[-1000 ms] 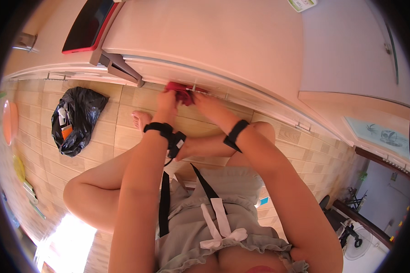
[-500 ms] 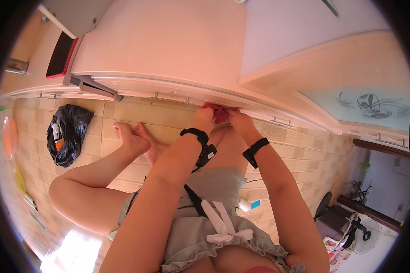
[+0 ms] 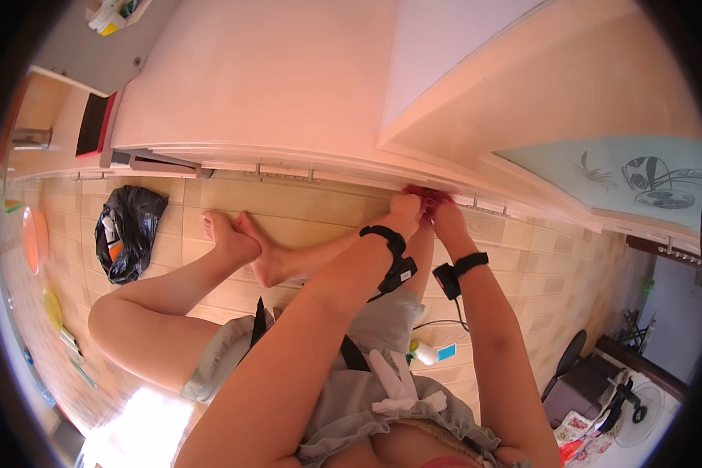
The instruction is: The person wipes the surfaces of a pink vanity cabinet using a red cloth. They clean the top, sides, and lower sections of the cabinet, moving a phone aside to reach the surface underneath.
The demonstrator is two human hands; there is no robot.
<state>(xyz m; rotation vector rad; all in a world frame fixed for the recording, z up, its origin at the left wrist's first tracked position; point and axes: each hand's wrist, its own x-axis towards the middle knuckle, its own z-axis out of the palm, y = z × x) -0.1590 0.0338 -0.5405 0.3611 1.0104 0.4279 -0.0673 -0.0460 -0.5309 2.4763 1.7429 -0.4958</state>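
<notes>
My left hand [image 3: 405, 212] and my right hand [image 3: 448, 218] are close together, low against the front of the cabinets [image 3: 366, 173]. Between them is a crumpled dark-pink thing [image 3: 427, 193], thin and soft-looking; whether it is a cloth or a bag I cannot tell. The fingers of both hands are closed on it, partly hidden by the hands themselves. Each wrist wears a black strap with a small box, and a cable hangs from the right one.
A black plastic bag [image 3: 132, 234] holding small items stands on the tiled floor [image 3: 327, 199] by my bare feet. A white bottle [image 3: 424, 353] lies near my lap. An orange basin [image 3: 34, 240] is at far left, a fan [image 3: 643, 413] at lower right. A grey cabinet door [image 3: 109, 47] hangs open.
Both hands have shifted to the right along the cabinet front, carrying the dark-pink thing with them. The view has also turned a little.
</notes>
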